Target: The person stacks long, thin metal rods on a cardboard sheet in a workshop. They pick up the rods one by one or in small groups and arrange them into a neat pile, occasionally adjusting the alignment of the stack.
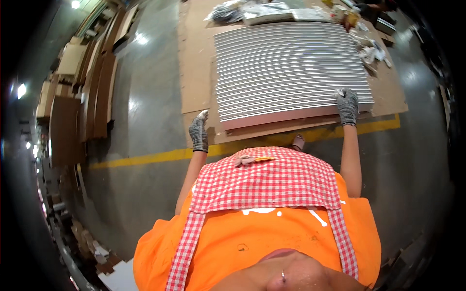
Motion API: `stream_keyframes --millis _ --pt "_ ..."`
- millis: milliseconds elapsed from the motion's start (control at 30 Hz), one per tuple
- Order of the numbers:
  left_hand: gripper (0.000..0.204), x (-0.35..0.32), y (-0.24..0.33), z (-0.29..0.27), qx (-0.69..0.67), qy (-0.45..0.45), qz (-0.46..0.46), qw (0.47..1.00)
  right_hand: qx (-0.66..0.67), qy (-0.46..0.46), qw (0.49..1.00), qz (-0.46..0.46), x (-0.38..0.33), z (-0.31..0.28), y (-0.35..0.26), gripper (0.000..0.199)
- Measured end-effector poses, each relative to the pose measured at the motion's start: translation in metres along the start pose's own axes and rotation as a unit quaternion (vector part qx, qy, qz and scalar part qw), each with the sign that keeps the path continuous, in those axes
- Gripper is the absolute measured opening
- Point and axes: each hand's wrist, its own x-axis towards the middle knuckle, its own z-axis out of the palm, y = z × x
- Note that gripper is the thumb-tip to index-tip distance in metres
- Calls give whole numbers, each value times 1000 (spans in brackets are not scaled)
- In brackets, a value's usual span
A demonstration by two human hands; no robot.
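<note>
A wide stack of pale ridged strips or panels (291,68), laid in parallel rows, has a reddish-brown near side. My right hand (346,105), in a grey knit glove with pale fingertips, rests at the near right corner of this stack. Its fingers are curled over the ridges, and whatever they grip is hidden. Off the stack's near left corner, my left hand (199,131) hovers apart from it in a matching glove. Its fingers point forward, with nothing visible in them.
Cardboard (196,87) lies beneath the stack. Plastic-wrapped bundles (267,12) sit along its far edge, and crumpled wrap (371,51) is at its right. A yellow floor line (145,159) crosses in front of me. Brown boards (97,92) stand at the left; another person (378,7) is far right.
</note>
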Motion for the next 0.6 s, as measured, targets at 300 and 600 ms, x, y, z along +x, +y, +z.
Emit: stream_keyframes --millis 300,600 --pt "32 0 -13 -21 -46 96 -131 986 157 -89 965 -190 -80 102 -153 20" --pt "35 -26 -45 -42 13 77 -66 995 132 -236 920 -285 -94 127 -264 27"
